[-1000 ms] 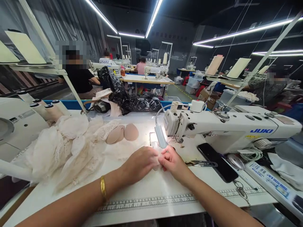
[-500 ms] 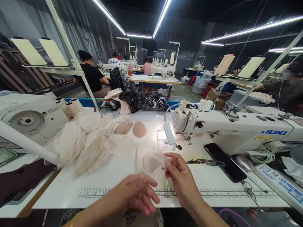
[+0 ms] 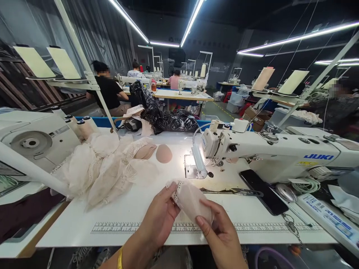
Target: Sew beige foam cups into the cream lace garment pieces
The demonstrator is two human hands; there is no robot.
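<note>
A cream, sheer fabric piece with a lace edge (image 3: 192, 201) is held up between both hands, over the printed ruler near the table's front edge. My left hand (image 3: 164, 211) pinches its upper left, lace side. Its lower right side is gripped between the thumb and fingers of my right hand (image 3: 217, 228). Behind the hands is the lit needle area of the white sewing machine (image 3: 213, 144). To the left lies a heap of cream lace fabric (image 3: 103, 168), beside stacked beige pads (image 3: 145, 151) and a single beige oval pad (image 3: 164, 153).
On the right are a black phone (image 3: 263, 192), thread snips (image 3: 248, 192), a mouse (image 3: 285, 193) and a white box (image 3: 331, 216). Black plastic bags (image 3: 176, 121) lie behind the table. Thread cones (image 3: 36, 61) stand at left. Several people sit further back.
My left hand has moved up and taken hold of the lace side. The fabric piece, earlier lying near the machine, is now lifted and closer, and my right hand has come lower with it.
</note>
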